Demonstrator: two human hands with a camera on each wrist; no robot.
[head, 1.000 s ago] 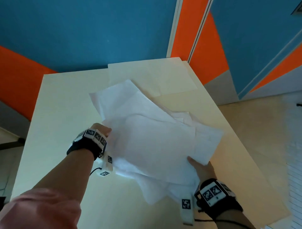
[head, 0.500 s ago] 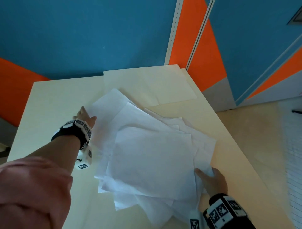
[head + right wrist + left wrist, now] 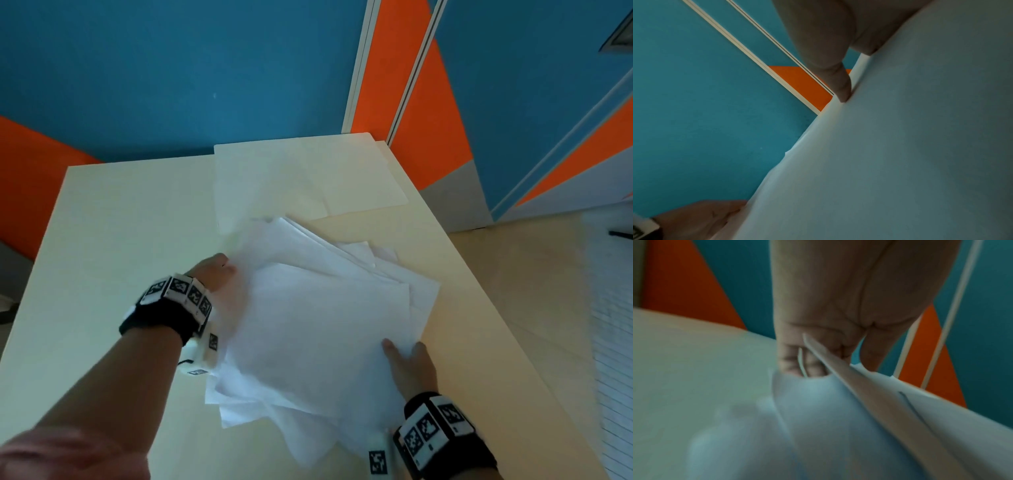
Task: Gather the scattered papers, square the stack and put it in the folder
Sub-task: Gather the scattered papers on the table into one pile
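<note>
The right hand (image 3: 409, 368), nearest the viewer, grips the near right edge of the loose stack of white papers (image 3: 322, 329), thumb on top and fingers beneath. The sheets are fanned, with corners projecting at the near and far ends, so the stack is gathered but not yet square. The left hand (image 3: 214, 274) holds the left edge; in the left wrist view its fingers (image 3: 795, 361) curl around several sheet edges.

Procedure, as judged from this state: hold both grips lightly so the sheets can slide against one another. Stand the stack on one long edge and tap it on the worktop (image 3: 113, 240), then repeat on a short edge. Avoid squeezing, which locks the misalignment and creases thin sheets.

The cream folder (image 3: 308, 178) lies flat at the far right corner of the worktop, just beyond the stack.
</note>
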